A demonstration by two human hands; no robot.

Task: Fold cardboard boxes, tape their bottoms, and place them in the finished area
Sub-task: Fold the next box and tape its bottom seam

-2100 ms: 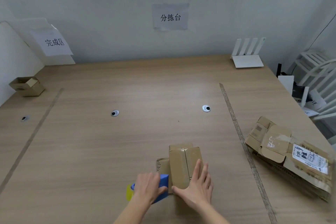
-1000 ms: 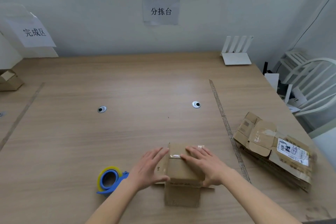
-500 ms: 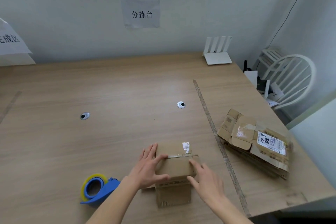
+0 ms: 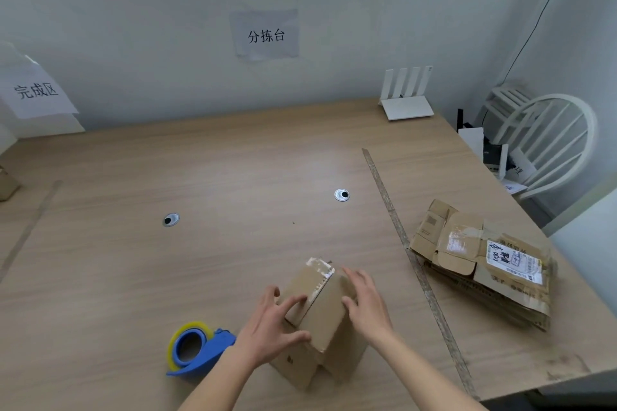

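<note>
A small cardboard box [image 4: 322, 310] stands at the near middle of the table, turned at an angle, with clear tape along its top seam and open flaps hanging toward me. My left hand [image 4: 272, 327] grips its left side, fingers curled over the top edge. My right hand [image 4: 365, 304] rests against its right side with fingers nearly straight. A blue tape dispenser [image 4: 195, 349] with a yellowish roll lies just left of the box. A stack of flat unfolded boxes [image 4: 480, 260] lies at the right.
A tape strip [image 4: 400, 237] runs down the table between the box and the flat stack. A finished box [image 4: 6, 182] peeks in at the far left below the paper sign [image 4: 35, 90]. A white router [image 4: 405, 95] stands at the back; a white chair [image 4: 547, 143] beside the table.
The box has been lifted and turned at an angle between both hands. My left hand now curls over its top edge. The camera swung back to the left.
</note>
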